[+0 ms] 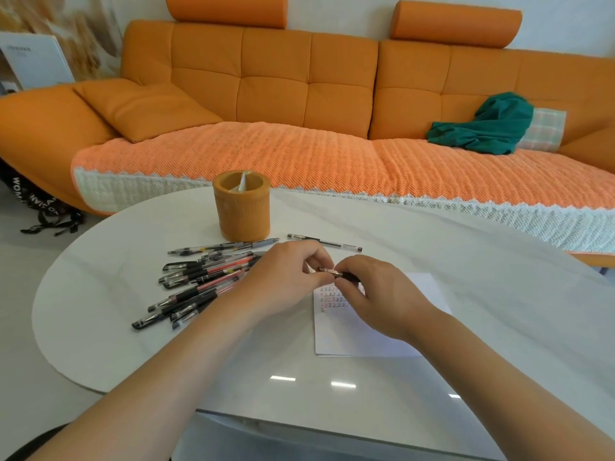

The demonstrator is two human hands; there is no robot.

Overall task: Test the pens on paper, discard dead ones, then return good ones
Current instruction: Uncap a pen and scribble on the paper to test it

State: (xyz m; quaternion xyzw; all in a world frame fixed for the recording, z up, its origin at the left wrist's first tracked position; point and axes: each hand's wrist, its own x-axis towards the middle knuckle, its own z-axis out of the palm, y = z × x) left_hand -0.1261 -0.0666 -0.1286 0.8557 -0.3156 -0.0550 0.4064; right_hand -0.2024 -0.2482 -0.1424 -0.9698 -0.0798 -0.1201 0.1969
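Left hand (pixel 286 277) and right hand (pixel 372 294) both pinch a slim dark pen (pixel 332 271) above the scribbled white paper (pixel 376 331), probably uncapping it for testing.

- Table (pixel 100 281): white, glossy, rounded edge at 9 o'clock.
- Holder (pixel 242 207): orange cylinder, upright at 11 o'clock, near the far edge.
- Pen pile (pixel 196 287): many capped pens at 9 to 10 o'clock, loosely parallel and overlapping, black and red barrels.
- Grey pen (pixel 233 246): flat, just in front of the holder.
- Lone pen (pixel 324 243): flat at 12 o'clock, apart from the pile.
- Paper (pixel 366 337): white sheet just toward 3 o'clock of centre, with rows of small marks (pixel 329 299) at its top left.
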